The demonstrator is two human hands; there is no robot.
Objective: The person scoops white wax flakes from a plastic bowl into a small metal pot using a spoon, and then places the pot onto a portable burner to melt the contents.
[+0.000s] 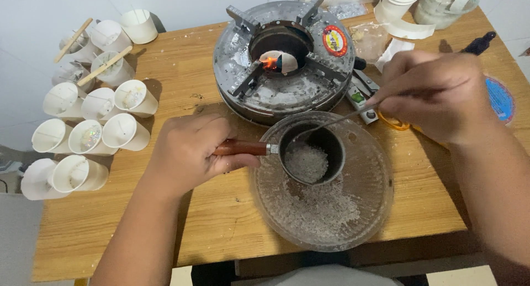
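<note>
Small pot (312, 153): dark metal, held over the glass bowl at about 6 o'clock from the stove; white wax-like flakes lie inside it.
Surface (221, 220): wooden top carrying everything, flecked with white crumbs.
Stove (284, 65): round grey metal burner at 12 o'clock on the surface, a small flame in its middle opening.
Glass bowl (326, 209): wide, clear, just below the stove, holding a bed of white flakes; the small pot sits over its upper half.
Paper cups (91, 115): white, clustered at 9 o'clock along the surface's edge, some with wicks and wooden sticks laid across.
Left hand (190, 153): grip closed around the pot handle.
Right hand (436, 95): at 3 o'clock from the stove, grip pinched shut on the spoon.
Pot handle (243, 148): reddish-brown wood, pointing toward 9 o'clock.
Spoon (331, 123): thin metal, its end dipping into the small pot from 2 o'clock.
</note>
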